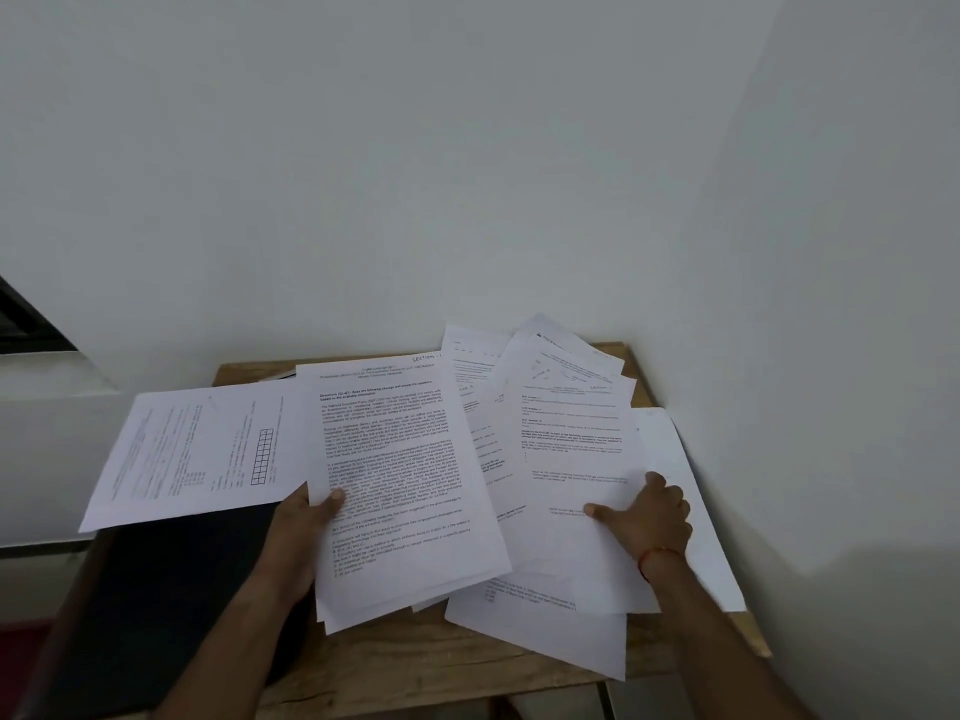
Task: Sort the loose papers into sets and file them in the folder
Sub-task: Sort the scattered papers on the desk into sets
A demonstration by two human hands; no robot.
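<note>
1. On the small wooden table set into the corner of two white walls, loose printed papers lie fanned and overlapping, not yet squared into sets.
2. Left hand: thumb on top and fingers beneath, pinching the left edge of a text-dense sheaf headed "SECTION". Several sheet edges show at its lower corner, so it appears to be a set in the making, held apart from the rest.
3. Right hand: fingers spread flat and pressing down on the mixed pile at the right. This hold likely pins the pile so it does not slide while the sheaf is drawn clear.
4. A sideways sheet with a printed grid lies at the left, overlapping the dark folder, which sits closed at the table's left edge beneath the left forearm.
5. Obstructions: the grid sheet covers the folder's far end, and the left arm crosses its cover; both would need to clear before filing.
6. Several right-hand sheets overhang the table's front and right edges and could slip off if disturbed.
7. A dark window frame shows at the far left, clear of the work.
</note>
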